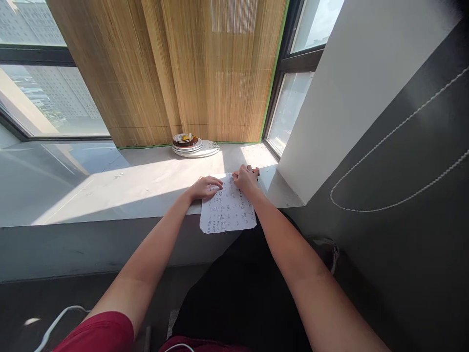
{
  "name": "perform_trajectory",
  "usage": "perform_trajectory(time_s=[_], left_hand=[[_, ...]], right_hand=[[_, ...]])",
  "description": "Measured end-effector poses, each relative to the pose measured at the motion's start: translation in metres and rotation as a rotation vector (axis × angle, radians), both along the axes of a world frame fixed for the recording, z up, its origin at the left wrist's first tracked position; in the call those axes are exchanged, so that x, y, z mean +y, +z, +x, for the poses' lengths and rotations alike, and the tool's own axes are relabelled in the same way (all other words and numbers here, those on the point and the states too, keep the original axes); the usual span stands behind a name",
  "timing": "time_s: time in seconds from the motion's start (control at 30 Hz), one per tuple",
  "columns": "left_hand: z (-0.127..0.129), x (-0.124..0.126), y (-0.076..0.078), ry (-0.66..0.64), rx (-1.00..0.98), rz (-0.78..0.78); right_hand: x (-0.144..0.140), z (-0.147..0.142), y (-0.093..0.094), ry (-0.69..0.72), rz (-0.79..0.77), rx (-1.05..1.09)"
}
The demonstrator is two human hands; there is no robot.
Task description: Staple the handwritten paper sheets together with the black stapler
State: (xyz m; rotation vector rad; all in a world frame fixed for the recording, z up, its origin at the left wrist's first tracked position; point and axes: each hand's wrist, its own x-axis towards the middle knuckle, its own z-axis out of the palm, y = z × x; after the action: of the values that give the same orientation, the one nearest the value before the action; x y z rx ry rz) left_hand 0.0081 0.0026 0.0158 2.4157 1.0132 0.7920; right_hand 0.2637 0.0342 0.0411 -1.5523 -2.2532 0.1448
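Note:
A white sheet of paper (229, 210) covered in rows of small dark handwriting lies on the window sill, its near end sticking out past the sill's front edge. On the sheet's left margin rests my left hand (205, 188), fingers stretched out and holding nothing. My right hand (246, 179) is at the far right part of the sheet, its fingers closed around a pen (255, 172). Only the pen's orange and black end shows beside the knuckles; the tip is hidden by the hand.
Stacked plates (188, 146) stand farther back on the sunlit sill (146, 168), against a bamboo blind (205, 73). To the right, a white wall column (330, 98) bounds the sill, and a looped bead cord (351, 210) hangs there. Windows flank the blind.

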Motion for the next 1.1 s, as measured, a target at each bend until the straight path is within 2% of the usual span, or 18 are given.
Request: perform_trajectory(time_s=[0.23, 0.47, 0.6, 0.67, 0.77, 0.87, 0.97, 1.1], left_hand=[[-0.003, 0.001, -0.002, 0.008, -0.013, -0.030], [-0.004, 0.001, -0.004, 0.007, -0.024, -0.058], [-0.004, 0.000, -0.005, 0.010, -0.027, -0.045], [-0.003, 0.002, -0.005, 0.009, -0.020, -0.022], [-0.002, 0.005, -0.005, 0.077, -0.017, 0.050], [-0.001, 0.007, -0.004, 0.333, -0.070, 0.144], [-0.002, 0.008, -0.002, 0.567, -0.065, 0.182], [-0.004, 0.010, -0.002, 0.628, 0.002, 0.171]], right_hand=[[0.009, 0.032, -0.007, 0.026, -0.035, 0.112], [0.008, 0.042, -0.004, -0.218, 0.015, 0.174], [-0.001, 0.038, 0.006, -0.317, 0.171, 0.290], [-0.008, 0.031, 0.010, -0.277, 0.228, 0.344], [-0.019, 0.011, 0.012, -0.093, 0.152, 0.347], [-0.030, -0.015, 0.006, 0.093, 0.034, 0.311], [-0.038, -0.037, 0.001, 0.218, -0.008, 0.304], [-0.039, -0.039, 0.003, 0.233, -0.119, 0.270]])
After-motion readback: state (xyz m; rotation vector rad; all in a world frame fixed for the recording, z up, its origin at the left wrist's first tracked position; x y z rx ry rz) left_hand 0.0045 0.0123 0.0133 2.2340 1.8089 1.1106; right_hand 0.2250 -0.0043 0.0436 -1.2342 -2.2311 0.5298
